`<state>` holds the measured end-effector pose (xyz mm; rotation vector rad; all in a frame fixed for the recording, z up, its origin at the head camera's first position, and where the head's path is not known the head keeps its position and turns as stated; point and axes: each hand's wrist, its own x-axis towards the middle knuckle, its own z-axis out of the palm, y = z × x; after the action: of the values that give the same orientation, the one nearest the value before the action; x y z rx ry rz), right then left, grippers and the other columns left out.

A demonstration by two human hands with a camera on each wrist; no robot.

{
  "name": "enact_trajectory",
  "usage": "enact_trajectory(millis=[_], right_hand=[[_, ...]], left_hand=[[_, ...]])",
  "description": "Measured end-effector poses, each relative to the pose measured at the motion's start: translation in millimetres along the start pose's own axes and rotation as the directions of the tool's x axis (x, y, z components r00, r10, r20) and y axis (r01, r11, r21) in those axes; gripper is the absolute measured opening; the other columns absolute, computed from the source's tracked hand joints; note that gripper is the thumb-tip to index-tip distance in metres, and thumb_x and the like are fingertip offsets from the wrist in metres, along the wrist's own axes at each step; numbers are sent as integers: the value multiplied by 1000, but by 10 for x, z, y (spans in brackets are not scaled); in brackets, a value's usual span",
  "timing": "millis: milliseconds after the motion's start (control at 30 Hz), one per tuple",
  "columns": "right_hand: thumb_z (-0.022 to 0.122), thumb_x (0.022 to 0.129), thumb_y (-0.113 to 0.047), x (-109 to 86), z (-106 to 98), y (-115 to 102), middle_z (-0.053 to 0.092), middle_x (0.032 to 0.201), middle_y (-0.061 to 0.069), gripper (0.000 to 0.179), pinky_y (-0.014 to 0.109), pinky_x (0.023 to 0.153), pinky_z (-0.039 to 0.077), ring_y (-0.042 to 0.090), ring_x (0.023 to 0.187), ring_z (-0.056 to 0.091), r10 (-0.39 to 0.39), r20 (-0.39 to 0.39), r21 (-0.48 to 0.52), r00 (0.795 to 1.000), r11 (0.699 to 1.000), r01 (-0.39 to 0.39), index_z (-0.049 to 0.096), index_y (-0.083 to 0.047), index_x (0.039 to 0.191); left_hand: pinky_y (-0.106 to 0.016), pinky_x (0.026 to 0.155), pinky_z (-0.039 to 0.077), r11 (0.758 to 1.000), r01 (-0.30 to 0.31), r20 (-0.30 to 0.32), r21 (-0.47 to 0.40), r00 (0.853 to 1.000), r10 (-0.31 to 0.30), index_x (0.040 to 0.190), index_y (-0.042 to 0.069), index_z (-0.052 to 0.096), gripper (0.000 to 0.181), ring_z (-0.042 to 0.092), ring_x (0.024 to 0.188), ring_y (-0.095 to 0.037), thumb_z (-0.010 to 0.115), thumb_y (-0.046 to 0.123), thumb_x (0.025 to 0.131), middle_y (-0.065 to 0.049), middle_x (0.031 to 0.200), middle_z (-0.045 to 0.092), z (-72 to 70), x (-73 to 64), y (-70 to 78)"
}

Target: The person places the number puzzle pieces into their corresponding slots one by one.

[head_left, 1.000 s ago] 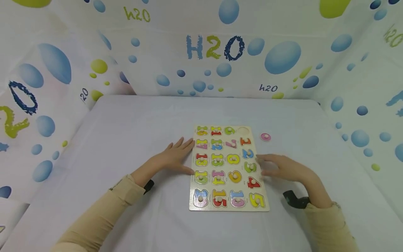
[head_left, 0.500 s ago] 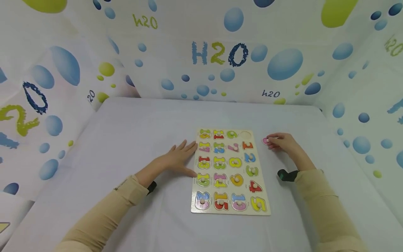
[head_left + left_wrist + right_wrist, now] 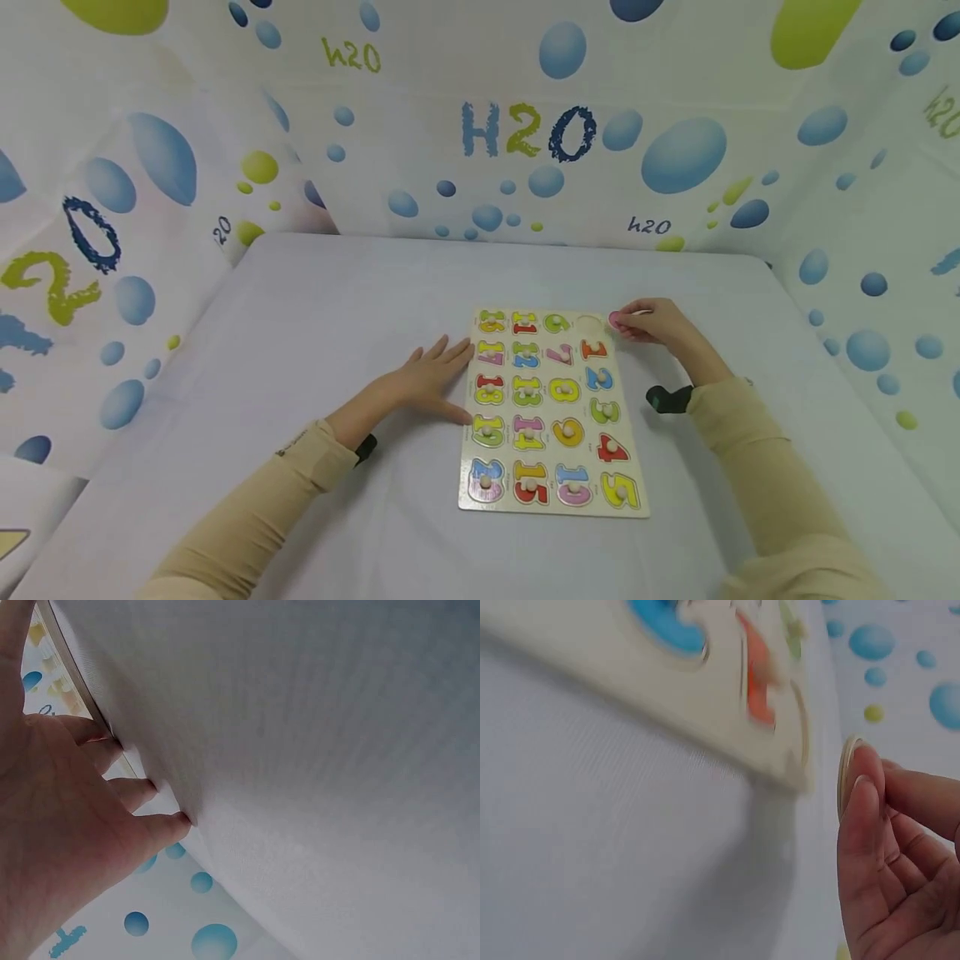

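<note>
A wooden number puzzle board lies on the table, its colourful number pieces fitted with small knobs. One round recess at its far right corner holds no piece. Just beyond that corner, my right hand pinches a pink oval puzzle piece between thumb and fingers. In the right wrist view the piece is tilted up edge-on, off the table and apart from the board. With fingers spread, my left hand touches the board's left edge; the left wrist view shows its fingertips on the cloth.
White cloth covers the table all around the board. Behind and at both sides hang white sheets printed with blue and green drops. A dark wrist-worn device sticks out beside the right sleeve.
My right hand has moved from the board's right edge to the pink puzzle piece, picked it up and brought it left toward the far right corner. The left hand stays put; the head view shifts slightly.
</note>
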<state>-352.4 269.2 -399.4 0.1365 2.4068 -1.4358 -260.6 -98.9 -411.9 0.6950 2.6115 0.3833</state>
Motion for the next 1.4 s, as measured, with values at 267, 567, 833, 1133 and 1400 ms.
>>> enact_trajectory(millis=[267, 567, 833, 1133, 1400], right_hand=[[61, 92, -11, 140, 310, -216, 60, 72, 5, 27, 22, 62, 52, 9, 60, 58, -50, 45, -115, 998, 992, 55, 56, 10, 106], [62, 91, -11, 148, 315, -182, 61, 68, 6, 26, 22, 59, 52, 9, 57, 60, 36, 33, -162, 999, 986, -30, 56, 10, 106], [62, 92, -11, 110, 333, -120, 61, 67, 4, 27, 22, 59, 52, 9, 56, 60, 62, 26, -95, 998, 994, -59, 54, 10, 107], [59, 94, -15, 75, 362, -74, 65, 79, 13, 40, 24, 64, 53, 13, 63, 64, 2, 0, -66, 1000, 998, -2, 42, 8, 122], [53, 97, -27, -280, 312, -165, 48, 125, 27, 56, 48, 96, 37, 37, 113, 49, -134, 70, -243, 988, 959, 148, 32, 3, 139]], left_hand=[[-56, 106, 2, 1000, -13, -3, 6, 1000, 13, 150, 10, 11, 112, -7, 138, -31, 69, 62, 71, -5, 155, 3, 53, 43, -23], [-56, 106, 2, 1000, -5, 2, 17, 1000, 5, 150, 10, 10, 112, -7, 138, -31, 70, 62, 71, -5, 155, 3, 60, 53, 2], [-56, 106, 2, 999, -8, 7, 32, 1000, 8, 150, 10, 11, 112, -7, 139, -31, 70, 62, 71, -5, 155, 4, 72, 60, 24], [-56, 106, 3, 999, -6, 7, 43, 1000, 6, 150, 10, 10, 112, -6, 139, -30, 70, 62, 71, -5, 155, 3, 44, 98, 3], [-56, 106, 7, 999, 6, 9, 33, 1000, -6, 150, 5, 12, 102, 1, 139, -33, 63, 59, 80, -10, 154, 9, -11, 31, -16]])
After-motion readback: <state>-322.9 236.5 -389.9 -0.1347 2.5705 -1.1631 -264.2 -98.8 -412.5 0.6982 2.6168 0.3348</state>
